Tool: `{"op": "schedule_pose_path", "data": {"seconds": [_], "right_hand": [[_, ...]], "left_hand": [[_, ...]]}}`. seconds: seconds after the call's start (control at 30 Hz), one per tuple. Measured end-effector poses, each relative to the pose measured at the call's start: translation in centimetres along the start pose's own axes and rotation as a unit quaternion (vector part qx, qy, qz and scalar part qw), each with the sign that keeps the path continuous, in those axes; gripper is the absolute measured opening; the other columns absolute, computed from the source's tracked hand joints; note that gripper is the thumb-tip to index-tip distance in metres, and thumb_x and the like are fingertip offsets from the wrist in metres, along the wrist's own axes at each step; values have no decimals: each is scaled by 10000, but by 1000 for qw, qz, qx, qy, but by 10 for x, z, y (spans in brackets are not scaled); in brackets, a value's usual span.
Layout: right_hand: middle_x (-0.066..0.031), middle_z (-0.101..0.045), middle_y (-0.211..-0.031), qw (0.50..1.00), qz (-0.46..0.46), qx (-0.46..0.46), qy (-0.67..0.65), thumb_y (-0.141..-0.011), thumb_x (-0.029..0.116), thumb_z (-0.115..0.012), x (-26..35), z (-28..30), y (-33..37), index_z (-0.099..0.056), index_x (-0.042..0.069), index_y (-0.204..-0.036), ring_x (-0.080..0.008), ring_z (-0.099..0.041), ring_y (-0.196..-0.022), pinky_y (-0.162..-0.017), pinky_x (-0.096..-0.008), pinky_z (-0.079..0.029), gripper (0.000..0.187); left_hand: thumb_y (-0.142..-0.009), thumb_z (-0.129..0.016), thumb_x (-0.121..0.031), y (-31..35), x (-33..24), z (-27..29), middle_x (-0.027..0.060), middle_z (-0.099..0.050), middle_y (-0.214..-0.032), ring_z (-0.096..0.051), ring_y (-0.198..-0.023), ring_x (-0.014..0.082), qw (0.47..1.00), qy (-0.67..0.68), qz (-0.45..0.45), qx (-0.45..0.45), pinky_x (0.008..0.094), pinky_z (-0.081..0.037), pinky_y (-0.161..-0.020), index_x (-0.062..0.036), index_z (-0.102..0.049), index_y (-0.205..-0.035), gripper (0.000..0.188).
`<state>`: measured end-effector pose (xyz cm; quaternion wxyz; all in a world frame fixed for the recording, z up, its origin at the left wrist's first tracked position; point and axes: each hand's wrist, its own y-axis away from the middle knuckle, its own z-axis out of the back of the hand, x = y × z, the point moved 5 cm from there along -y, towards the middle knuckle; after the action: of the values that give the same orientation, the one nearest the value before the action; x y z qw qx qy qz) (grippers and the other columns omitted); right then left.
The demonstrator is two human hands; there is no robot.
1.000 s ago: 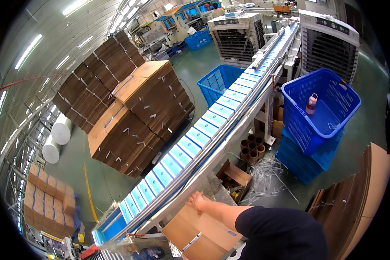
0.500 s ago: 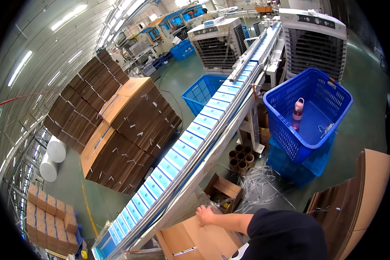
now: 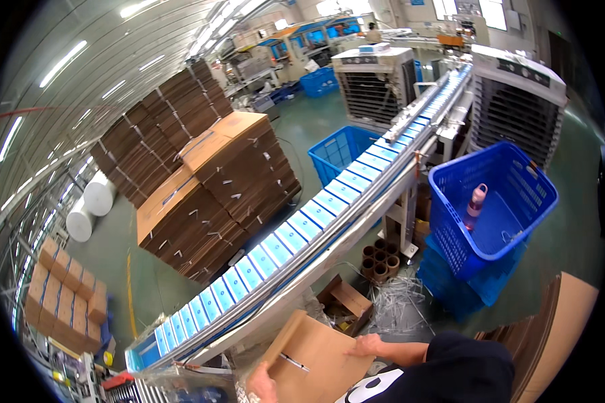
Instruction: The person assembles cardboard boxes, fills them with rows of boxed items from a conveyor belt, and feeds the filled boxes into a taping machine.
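Note:
A brown cardboard box [image 3: 324, 348] is held low in front of me, below the conveyor, with a flap raised at its left. At the box's right edge my right hand [image 3: 368, 345] grips the cardboard with bent fingers. My left hand [image 3: 263, 385] is closed on the opposite edge, partly cut off by the lower rim of the picture. Past the box, a conveyor belt [image 3: 144, 354] runs up to the far right, carrying a long row of blue-and-white packs [image 3: 290, 236].
Stacks of flat cardboard [image 3: 212, 195] stand left of the conveyor. To its right are a blue basket [image 3: 494, 252] holding a pink bottle [image 3: 475, 205], cardboard tubes [image 3: 380, 258], loose white strapping [image 3: 400, 299] and a small open carton [image 3: 346, 302]. More cardboard sheets [image 3: 551, 336] stand beside me.
My left hand has come into view on the box's left edge. The box is tilted differently, and my right hand has shifted right along it. The whole view has swung a little.

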<state>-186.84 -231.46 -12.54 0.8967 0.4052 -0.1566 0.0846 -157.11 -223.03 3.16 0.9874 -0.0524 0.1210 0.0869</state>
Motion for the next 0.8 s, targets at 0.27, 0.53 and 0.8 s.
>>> {"op": "schedule_pose_path", "data": {"seconds": [0.27, 0.53, 0.8], "right_hand": [[-122, -478, -1317, 997, 16, 75, 12, -664, 858, -331, -10, -10, -32, -477, 56, -1286, -267, -433, -1239, -1017, -400, -308, 1025], [-150, -426, -1359, 996, 3, 88, -31, -665, 856, -339, -21, -4, -31, -431, 32, -1316, -287, -394, -1269, -1033, -434, -288, 1054], [-161, -452, -1331, 992, 19, 116, -39, -662, 834, -390, -24, 2, -42, -440, 16, -1304, -300, -421, -1244, -1014, -429, -327, 1042]], "left_hand": [[-906, -398, -419, 110, 48, -153, 164, -451, -1308, -349, -1261, 375, 953, -284, -86, -64, 543, -283, -1010, -134, -535, -1207, 436], [-889, -448, -214, 105, 81, -134, 273, -557, -1084, -527, -1014, 426, 952, -157, 246, -92, 445, -412, -894, 11, -487, -1212, 396], [-896, -442, -233, 86, 67, -124, 262, -547, -1109, -521, -1030, 410, 964, -123, 224, -66, 442, -409, -904, 11, -474, -1224, 411]]}}
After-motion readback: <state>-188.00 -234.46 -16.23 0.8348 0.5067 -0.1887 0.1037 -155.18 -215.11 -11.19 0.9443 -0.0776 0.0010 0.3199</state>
